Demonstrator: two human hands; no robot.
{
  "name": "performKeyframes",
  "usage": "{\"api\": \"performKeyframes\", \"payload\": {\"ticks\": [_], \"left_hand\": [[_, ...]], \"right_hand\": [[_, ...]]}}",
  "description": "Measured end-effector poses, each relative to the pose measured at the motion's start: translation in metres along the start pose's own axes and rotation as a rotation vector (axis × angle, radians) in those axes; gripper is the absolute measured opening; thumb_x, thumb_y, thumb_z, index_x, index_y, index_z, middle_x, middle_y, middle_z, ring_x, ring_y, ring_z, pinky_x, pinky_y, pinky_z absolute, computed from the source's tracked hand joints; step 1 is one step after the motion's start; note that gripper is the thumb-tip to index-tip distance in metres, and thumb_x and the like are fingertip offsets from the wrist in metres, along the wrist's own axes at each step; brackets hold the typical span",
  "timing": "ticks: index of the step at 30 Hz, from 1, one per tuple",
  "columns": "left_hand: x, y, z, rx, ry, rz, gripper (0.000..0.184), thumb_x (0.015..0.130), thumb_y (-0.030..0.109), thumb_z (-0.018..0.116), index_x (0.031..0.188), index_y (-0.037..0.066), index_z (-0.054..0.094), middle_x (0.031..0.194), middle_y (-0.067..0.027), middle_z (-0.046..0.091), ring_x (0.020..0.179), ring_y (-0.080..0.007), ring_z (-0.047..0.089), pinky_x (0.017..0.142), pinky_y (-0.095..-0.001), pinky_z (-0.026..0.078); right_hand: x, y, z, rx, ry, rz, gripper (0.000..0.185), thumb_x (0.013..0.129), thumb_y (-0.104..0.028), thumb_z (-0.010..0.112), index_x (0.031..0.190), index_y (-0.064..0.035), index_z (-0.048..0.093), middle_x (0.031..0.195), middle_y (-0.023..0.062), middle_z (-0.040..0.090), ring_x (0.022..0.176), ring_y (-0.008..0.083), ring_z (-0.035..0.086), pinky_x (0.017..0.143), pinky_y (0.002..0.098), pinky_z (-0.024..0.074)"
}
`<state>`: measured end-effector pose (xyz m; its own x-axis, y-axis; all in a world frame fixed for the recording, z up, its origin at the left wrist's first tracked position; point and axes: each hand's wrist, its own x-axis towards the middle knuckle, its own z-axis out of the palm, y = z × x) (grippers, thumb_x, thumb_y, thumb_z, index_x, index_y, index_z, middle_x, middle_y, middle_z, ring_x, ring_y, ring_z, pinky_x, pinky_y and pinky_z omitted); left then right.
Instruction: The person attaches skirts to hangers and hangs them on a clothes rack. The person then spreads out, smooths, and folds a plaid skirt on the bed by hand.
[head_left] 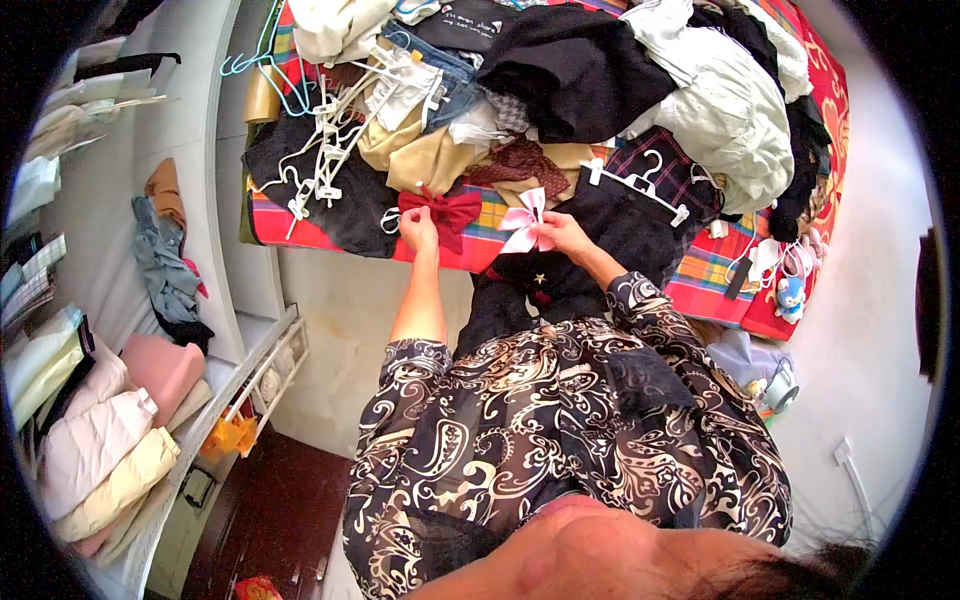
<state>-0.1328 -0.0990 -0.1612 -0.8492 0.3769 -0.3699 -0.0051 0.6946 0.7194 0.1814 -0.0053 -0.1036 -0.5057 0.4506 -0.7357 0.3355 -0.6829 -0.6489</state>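
Observation:
My left hand (420,232) is closed in a pinch at the left end of a dark red bow (456,218) near the front edge of the bed. My right hand (564,236) grips a light pink bow (523,221) by its right side, with a dark strip across its middle. The two bows are a short way apart. Just left of my left hand, a small white loop (391,220) lies against a black garment (340,195). Black fabric with a gold star (540,279) is below the pink bow.
A plaid bedspread (700,275) carries heaped clothes, with a white clip hanger (645,185) at right and tangled white hangers (325,150) at left. Blue hangers (265,55) lie at the far left corner. An open wardrobe with folded clothes (110,400) stands on the left.

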Motion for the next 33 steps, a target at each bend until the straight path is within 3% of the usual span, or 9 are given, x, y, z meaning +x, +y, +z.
{"api": "performKeyframes", "payload": {"ticks": [5,11,15,17,21,23,25,27,33], "left_hand": [[-0.023,0.008,0.001,-0.197,-0.033,0.028,0.023,0.084,0.017,0.077,0.097,0.002,0.065,0.083,-0.0024,0.065,0.078,-0.0154,0.059,0.074,-0.0311,0.049],[0.018,0.006,0.027,-0.369,-0.073,-0.353,0.021,0.085,0.017,0.079,0.089,0.001,0.065,0.077,-0.0013,0.059,0.075,-0.0126,0.053,0.069,-0.0284,0.043],[0.021,-0.022,0.025,-0.267,-0.036,-0.157,0.015,0.086,0.013,0.074,0.087,0.003,0.064,0.077,-0.0014,0.059,0.068,-0.011,0.051,0.061,-0.0268,0.04],[-0.008,0.01,0.013,-0.367,-0.06,-0.212,0.015,0.088,0.016,0.073,0.09,0.003,0.064,0.081,-0.0029,0.062,0.067,-0.0119,0.054,0.057,-0.0265,0.043],[-0.014,0.038,0.0,-0.386,-0.147,-0.463,0.021,0.09,0.021,0.071,0.095,0.003,0.063,0.084,-0.0047,0.064,0.065,-0.0116,0.057,0.047,-0.0242,0.045],[0.004,0.028,0.012,-0.363,-0.233,-0.54,0.024,0.088,0.021,0.073,0.099,0.003,0.061,0.083,-0.0053,0.063,0.063,-0.0117,0.056,0.047,-0.0241,0.044],[0.017,0.015,0.021,-0.315,-0.25,-0.536,0.024,0.088,0.021,0.071,0.101,0.003,0.06,0.082,-0.0054,0.061,0.064,-0.0128,0.056,0.049,-0.0267,0.045],[0.025,-0.004,0.03,-0.186,-0.054,-0.38,0.022,0.089,0.022,0.066,0.099,0.004,0.06,0.081,-0.0053,0.06,0.063,-0.0155,0.056,0.052,-0.0295,0.046],[-0.035,0.019,-0.035,-1.037,0.043,-0.428,0.027,0.086,0.022,0.05,0.101,0.001,0.06,0.102,-0.0112,0.067,0.095,-0.0292,0.067,0.084,-0.0442,0.056]], "right_hand": [[-0.007,-0.047,0.013,-0.195,0.024,0.063,0.027,0.095,-0.025,0.066,0.109,-0.0024,0.07,0.093,-0.001,0.068,0.08,0.0065,0.06,0.073,0.0245,0.0495],[0.009,-0.05,0.022,-0.235,0.021,-0.034,0.031,0.094,-0.025,0.066,0.114,-0.0009,0.068,0.095,0.001,0.07,0.084,0.0093,0.062,0.076,0.0274,0.0506],[-0.001,-0.052,0.014,-0.491,0.043,0.055,0.033,0.092,-0.025,0.067,0.115,-0.0011,0.068,0.095,0.0025,0.071,0.083,0.0103,0.063,0.076,0.0284,0.0512],[0.012,-0.022,0.006,-0.468,0.094,0.043,0.034,0.087,-0.027,0.07,0.113,-0.0055,0.071,0.088,0.0119,0.073,0.079,0.0177,0.069,0.071,0.0343,0.0543],[0.031,-0.013,0.027,-0.242,0.146,-0.176,0.04,0.09,-0.026,0.067,0.122,-0.0006,0.066,0.1,0.0118,0.072,0.087,0.0175,0.067,0.079,0.0311,0.0532],[0.034,-0.018,0.017,-0.438,0.21,-0.031,0.042,0.09,-0.024,0.067,0.123,0.0011,0.065,0.102,0.0151,0.072,0.093,0.0196,0.068,0.085,0.0321,0.0536],[0.024,-0.028,0.004,-0.588,0.301,-0.111,0.051,0.087,-0.038,0.068,0.119,0.0009,0.066,0.101,0.0194,0.073,0.096,0.0284,0.07,0.088,0.0386,0.0534],[0.018,-0.026,-0.013,-0.708,0.27,-0.153,0.042,0.088,-0.033,0.066,0.111,0.0018,0.069,0.099,0.017,0.074,0.088,0.024,0.072,0.082,0.0359,0.0554],[-0.022,-0.008,-0.029,-0.121,0.105,0.162,0.025,0.093,-0.02,0.059,0.108,-0.002,0.07,0.086,0.0084,0.073,0.072,0.0153,0.068,0.067,0.0298,0.0565]]}}
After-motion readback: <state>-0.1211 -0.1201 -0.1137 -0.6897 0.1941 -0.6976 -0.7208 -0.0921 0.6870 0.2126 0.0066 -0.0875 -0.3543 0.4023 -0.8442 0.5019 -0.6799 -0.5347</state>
